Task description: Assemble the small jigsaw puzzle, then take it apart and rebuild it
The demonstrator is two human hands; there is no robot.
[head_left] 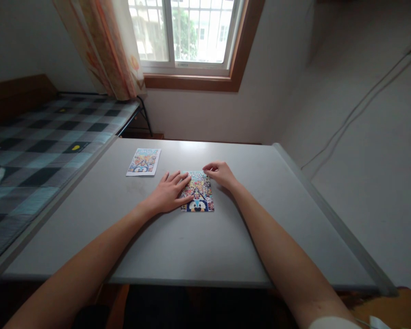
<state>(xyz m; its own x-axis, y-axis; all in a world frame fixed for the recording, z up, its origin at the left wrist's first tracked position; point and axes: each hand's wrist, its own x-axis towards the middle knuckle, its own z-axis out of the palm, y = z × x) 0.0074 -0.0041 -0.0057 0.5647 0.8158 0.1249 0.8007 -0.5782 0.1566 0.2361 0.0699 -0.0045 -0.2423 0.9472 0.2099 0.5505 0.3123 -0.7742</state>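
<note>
- Puzzle (202, 192): flat on table (178, 246), in front of the person, between both hands; long axis seems to run away from the body, dog face at the near end.
- Left hand (171, 192): palm down, fingers spread, laid over puzzle's left edge; thumb and fingertips on it, nothing gripped. Puzzle lies to its right.
- Right hand (221, 173): fingers curled, thumb and index tips brought together at the far right corner; can't tell if a piece is between them. Puzzle lies left of it and toward the body.
- Nearer hand: left overlaps the puzzle; right is only at the corner, so left covers more.
- Picture sheet (144, 161): similar print, flat, beyond the left hand, apart from puzzle.
- Further out: checked bed (99, 127) left, curtain (113, 50) and window (202, 32) ahead.
</note>
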